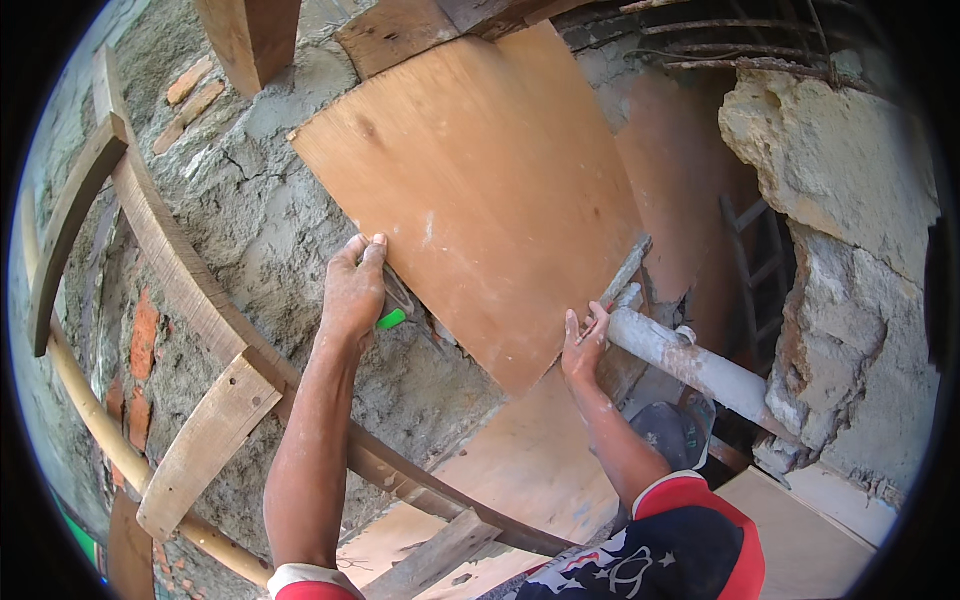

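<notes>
A large plywood sheet [470,170] leans slanted against the rough wall. My left hand [355,290] is closed at its lower-left edge, with thumb and fingertips pinched there. Just under that hand a piece with a bright green end [392,319] and a thin metal part sticks out; I cannot make out its kind or what bears it. Near the sheet's lower-right edge, my right hand [588,345] has its fingers curled at the lower end of a grey, mortar-smeared bar-shaped tool [628,268]. The tool points up and right, over the sheet's edge.
A whitish pipe [690,360] juts from the broken masonry [830,270] beside my right hand. Curved wooden boards [190,290] and a pole [100,430] run along the left. Timber [250,40] hangs above, near rusty bars [740,50]. Inside the dark opening stands a ladder-like frame [755,250].
</notes>
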Demonstrator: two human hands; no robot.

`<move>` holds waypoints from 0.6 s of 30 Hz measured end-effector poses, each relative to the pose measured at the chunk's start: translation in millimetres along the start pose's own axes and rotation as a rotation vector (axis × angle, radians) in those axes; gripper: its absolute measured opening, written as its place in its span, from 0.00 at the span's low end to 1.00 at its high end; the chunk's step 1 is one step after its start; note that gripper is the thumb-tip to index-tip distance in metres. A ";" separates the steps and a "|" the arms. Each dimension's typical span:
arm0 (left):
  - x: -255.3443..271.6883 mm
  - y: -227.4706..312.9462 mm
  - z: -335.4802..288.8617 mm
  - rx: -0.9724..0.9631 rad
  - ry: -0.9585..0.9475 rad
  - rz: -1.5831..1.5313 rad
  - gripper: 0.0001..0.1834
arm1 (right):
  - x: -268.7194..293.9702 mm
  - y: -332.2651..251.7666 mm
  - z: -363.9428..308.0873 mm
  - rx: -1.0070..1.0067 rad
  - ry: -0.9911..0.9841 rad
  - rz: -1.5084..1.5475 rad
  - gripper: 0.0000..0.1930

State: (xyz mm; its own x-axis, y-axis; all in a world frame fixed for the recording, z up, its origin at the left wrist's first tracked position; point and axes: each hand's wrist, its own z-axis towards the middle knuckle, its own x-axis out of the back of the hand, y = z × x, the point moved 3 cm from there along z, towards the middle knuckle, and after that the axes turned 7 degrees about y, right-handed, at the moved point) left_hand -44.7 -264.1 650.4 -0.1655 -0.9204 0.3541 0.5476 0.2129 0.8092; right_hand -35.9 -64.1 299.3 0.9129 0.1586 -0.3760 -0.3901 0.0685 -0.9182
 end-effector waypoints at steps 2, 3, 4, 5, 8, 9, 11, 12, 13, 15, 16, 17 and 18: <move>2.9 5.0 -3.4 0.052 0.009 0.020 0.18 | -1.0 -3.1 -2.3 -0.022 -0.016 -0.020 0.28; 5.1 0.2 -1.2 0.061 0.004 0.005 0.18 | 1.9 -7.1 -4.2 -0.029 -0.028 -0.034 0.28; 6.2 -2.2 0.6 0.069 -0.002 -0.011 0.18 | 3.4 -9.4 -4.7 -0.036 -0.038 -0.048 0.28; 5.9 -0.4 2.3 0.039 -0.005 0.021 0.18 | 2.2 -6.5 -2.7 -0.014 -0.027 -0.030 0.29; 1.5 3.6 10.8 -0.003 -0.016 0.094 0.19 | 0.8 2.1 4.4 0.037 0.005 -0.019 0.29; 0.1 6.5 12.1 0.014 -0.014 0.115 0.19 | 1.0 -0.6 3.6 0.036 0.008 -0.037 0.29; 0.0 7.0 14.9 0.012 0.001 0.162 0.19 | -0.7 -3.6 2.4 0.051 0.014 -0.042 0.30; -0.9 4.8 18.6 -0.008 0.006 0.186 0.19 | -0.4 -2.8 2.5 0.067 0.026 -0.033 0.30; -2.5 3.1 21.5 -0.028 0.011 0.210 0.19 | -0.1 -1.3 3.0 0.082 0.037 -0.024 0.30; -6.1 4.1 22.6 -0.039 0.004 0.153 0.18 | -2.5 4.7 3.8 0.138 0.039 -0.053 0.30; -8.2 6.2 21.6 -0.042 0.002 0.126 0.18 | -3.6 6.5 2.9 0.163 0.037 -0.068 0.30; -10.8 11.0 20.0 -0.045 0.012 0.177 0.18 | -4.3 8.0 1.3 0.200 0.052 -0.098 0.30; -10.3 5.8 19.9 -0.060 0.018 0.148 0.18 | -1.9 -1.7 -6.6 0.189 0.029 -0.110 0.30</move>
State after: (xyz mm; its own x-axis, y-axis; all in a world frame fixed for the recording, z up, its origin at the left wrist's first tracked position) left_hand -56.1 -246.8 660.8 -0.0650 -0.8860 0.4591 0.6134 0.3274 0.7187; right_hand -36.1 -71.1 300.8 0.9531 0.1116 -0.2812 -0.3014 0.2672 -0.9153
